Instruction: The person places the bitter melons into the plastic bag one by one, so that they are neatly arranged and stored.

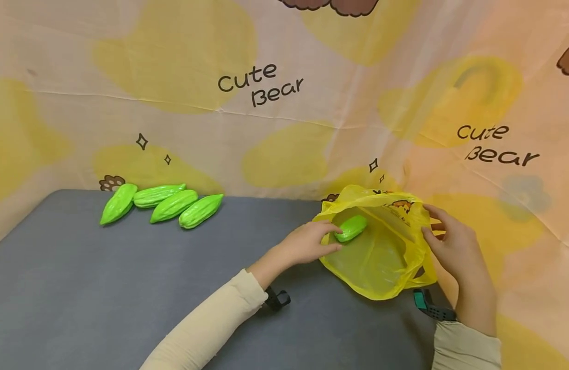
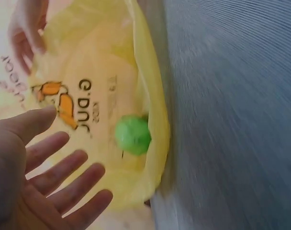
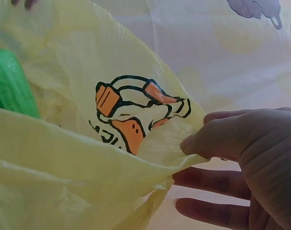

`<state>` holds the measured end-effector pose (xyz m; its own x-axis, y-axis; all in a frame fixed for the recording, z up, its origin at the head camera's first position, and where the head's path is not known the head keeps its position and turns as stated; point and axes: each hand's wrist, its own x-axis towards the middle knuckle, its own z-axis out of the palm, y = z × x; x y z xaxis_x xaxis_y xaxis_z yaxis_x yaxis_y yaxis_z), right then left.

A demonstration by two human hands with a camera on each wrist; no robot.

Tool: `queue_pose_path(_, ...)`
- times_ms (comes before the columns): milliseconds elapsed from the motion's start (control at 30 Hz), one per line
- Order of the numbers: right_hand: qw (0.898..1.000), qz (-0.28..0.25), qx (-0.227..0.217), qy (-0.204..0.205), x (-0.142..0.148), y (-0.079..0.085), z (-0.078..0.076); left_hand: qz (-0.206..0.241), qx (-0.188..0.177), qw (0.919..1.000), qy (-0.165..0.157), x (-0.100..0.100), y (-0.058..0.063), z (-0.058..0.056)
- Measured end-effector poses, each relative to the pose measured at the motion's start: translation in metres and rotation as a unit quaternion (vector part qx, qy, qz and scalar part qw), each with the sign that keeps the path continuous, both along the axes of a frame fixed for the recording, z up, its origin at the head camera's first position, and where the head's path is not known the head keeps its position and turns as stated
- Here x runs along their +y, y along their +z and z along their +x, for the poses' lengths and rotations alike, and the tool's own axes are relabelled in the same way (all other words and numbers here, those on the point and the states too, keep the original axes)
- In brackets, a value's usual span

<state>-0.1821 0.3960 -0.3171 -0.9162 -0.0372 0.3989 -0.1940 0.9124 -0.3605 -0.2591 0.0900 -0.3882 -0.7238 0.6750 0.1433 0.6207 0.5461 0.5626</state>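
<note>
A yellow plastic bag (image 1: 381, 267) stands with its mouth wide towards me at the right of the table. Inside it is one bright green ridged gourd (image 1: 352, 228), which also shows in the left wrist view as a rounded green end (image 2: 133, 135). My left hand (image 1: 314, 241) is at the left side of the bag's mouth, in front of the gourd. In the left wrist view its fingers (image 2: 71, 165) are spread and hold nothing. My right hand (image 1: 455, 244) pinches the bag's right rim between thumb and fingers, as the right wrist view shows.
Several more green gourds (image 1: 173, 205) lie in a group at the back left of the grey table (image 1: 127, 288). A patterned cloth (image 1: 196, 139) with printed words hangs right behind the table and along its right side.
</note>
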Motion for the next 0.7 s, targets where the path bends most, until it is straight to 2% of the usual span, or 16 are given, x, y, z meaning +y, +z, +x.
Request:
queue_pose_path(100,1.0,0.0,0.002,0.003,0.0,0.0,0.0,0.033,-0.012,0.9994,0.006,-0.021,0.0,0.001)
queue_pose_path(300,1.0,0.007,-0.003,-0.003,0.003,-0.001,0.001,0.066,-0.027,0.9965,0.044,-0.059,0.001,0.0)
queue_pose_path(567,1.0,0.001,0.0,-0.012,0.008,-0.001,0.003,0.076,0.017,0.9902,0.116,-0.111,0.019,-0.01)
queue_pose_path(700,1.0,0.002,0.009,-0.006,0.008,0.0,0.003,0.092,0.021,0.9844,0.149,-0.134,0.026,-0.017)
